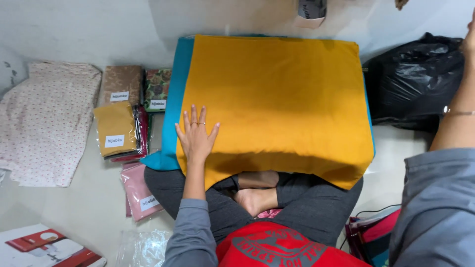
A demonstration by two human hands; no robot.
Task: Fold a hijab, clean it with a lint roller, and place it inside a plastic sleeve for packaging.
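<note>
A mustard-yellow cloth (282,104) lies spread flat over a teal cloth (174,94), whose edge shows along the left side. Both rest on the floor and over my crossed legs. My left hand (196,136) lies flat on the yellow cloth near its lower left corner, fingers spread, holding nothing. My right arm reaches up along the right edge of view; only a sliver of my right hand (469,42) shows at the top right, above a black plastic bag (413,81). Whether that hand grips anything is hidden.
Several folded cloths in clear packets (118,123) lie left of the spread cloths, with a pink packet (141,193) nearer me. A dotted white fabric (47,118) lies far left. An empty clear bag (141,247) and a red-and-white box (44,247) sit at bottom left.
</note>
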